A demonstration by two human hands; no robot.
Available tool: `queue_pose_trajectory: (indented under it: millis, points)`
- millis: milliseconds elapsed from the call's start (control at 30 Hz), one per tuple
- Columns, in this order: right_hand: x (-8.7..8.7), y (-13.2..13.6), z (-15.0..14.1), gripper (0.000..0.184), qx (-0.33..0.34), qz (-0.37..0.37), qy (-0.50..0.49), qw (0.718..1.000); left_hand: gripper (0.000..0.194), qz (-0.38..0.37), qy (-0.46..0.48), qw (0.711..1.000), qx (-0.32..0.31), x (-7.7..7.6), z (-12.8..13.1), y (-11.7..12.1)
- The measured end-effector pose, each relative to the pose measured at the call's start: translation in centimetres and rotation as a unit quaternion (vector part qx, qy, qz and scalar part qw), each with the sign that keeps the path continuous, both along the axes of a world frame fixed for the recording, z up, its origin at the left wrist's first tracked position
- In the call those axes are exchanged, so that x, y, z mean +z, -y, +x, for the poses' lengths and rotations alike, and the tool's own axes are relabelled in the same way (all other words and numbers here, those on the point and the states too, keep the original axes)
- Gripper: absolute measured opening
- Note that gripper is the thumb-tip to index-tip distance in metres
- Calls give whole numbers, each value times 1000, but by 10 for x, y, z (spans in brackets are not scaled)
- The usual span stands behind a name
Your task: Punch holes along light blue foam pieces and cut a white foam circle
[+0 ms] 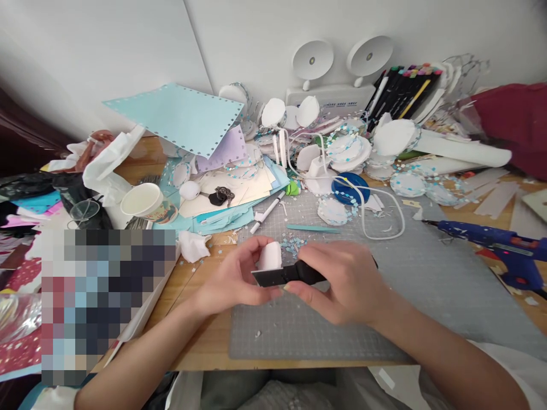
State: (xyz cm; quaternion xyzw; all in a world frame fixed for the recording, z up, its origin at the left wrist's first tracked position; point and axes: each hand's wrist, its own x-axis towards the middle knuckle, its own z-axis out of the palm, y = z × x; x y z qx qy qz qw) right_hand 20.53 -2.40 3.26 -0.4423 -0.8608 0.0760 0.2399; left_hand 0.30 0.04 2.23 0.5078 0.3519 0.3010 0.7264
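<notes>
Between the fingers and thumb of my left hand is a small white piece with a rounded edge; its material is hard to tell. My right hand is closed around the black handle of a utility knife. The knife's broad blade points left and lies across the near side of the white piece, close to my left thumb. Both hands are above the grey cutting mat. Small blue and white bits are scattered just behind the hands.
A blue hot glue gun lies at the right. Behind the mat are many white rounds trimmed with blue stars, a blue lid and a looped white cable. Paper cup and coloured paper are at left.
</notes>
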Motion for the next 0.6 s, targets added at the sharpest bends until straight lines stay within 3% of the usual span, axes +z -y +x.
queue_pose_trajectory:
  millis: [233,433,500,600]
  points:
    - [-1,-2,-1,42,-18,20,35,999,49,21,-33,999,9,0,2,3]
    - [0,-8,6,44,-40,28,31,998,43,48,8,999,5,1,1,3]
    - [-1,-15,13,44,-98,30,47,994,47,54,30,998,-7,-2,-2,5]
    - [-2,-26,23,48,-237,36,77,968,54,54,76,995,-35,-4,-7,8]
